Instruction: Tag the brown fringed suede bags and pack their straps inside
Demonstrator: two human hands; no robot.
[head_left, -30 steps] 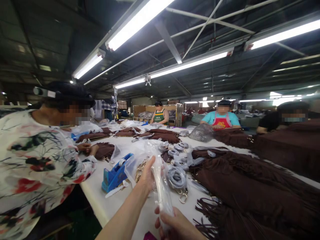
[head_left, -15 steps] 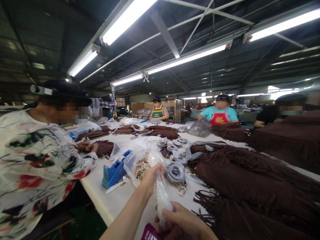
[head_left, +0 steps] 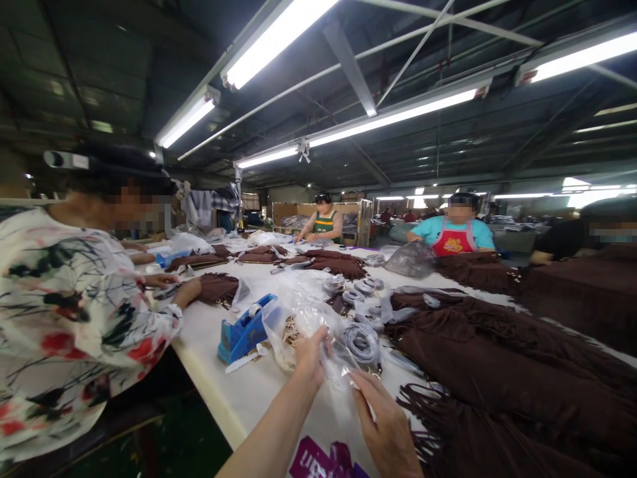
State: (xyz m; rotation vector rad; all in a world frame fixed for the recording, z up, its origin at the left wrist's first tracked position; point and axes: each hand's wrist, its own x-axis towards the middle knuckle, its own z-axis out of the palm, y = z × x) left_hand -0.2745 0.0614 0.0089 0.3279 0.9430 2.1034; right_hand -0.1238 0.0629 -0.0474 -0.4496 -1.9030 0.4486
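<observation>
A clear plastic bag (head_left: 341, 372) is bunched up in front of me. My left hand (head_left: 312, 353) is closed around its gathered upper part. With thumb and fingertips my right hand (head_left: 381, 411) pinches the film a little lower and to the right. Below the hands lies a purple patch with white letters (head_left: 311, 459); whether it belongs to the same bag I cannot tell. Just beyond my right fingers sits a coiled grey strap (head_left: 361, 343). Beside my left hand, tan cords (head_left: 290, 330) rest in a translucent white bag (head_left: 273, 318).
A blue tape dispenser (head_left: 243, 330) stands left on the white table (head_left: 213, 392). Brown fringed pieces (head_left: 488, 358) are piled at right. One co-worker in a floral top (head_left: 84, 312) sits close at left; several others work across the table. A grey plastic bundle (head_left: 411, 259) lies further back.
My right hand has moved up and away from the bag's lower part and now pinches the film nearer my left hand. The bag is spread wider. The left co-worker's hands have moved apart.
</observation>
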